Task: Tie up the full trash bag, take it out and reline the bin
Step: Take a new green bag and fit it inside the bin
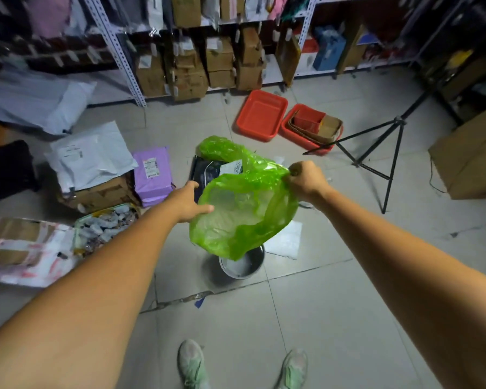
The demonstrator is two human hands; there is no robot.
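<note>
Bag [244, 209] mouth up, bottom toward bin [243, 266]

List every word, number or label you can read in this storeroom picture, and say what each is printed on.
No text here can be read; all of it is too small or blurred.
Shipping label on the purple parcel: unreadable.
Faint printed lines on the white mailer bag: unreadable.
Dark marks on the white packet behind the green bag: unreadable.
White labels on the cardboard boxes on the shelves: unreadable.

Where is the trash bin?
In the head view, the grey bin stands on the floor at centre, right under the green bag.
</note>
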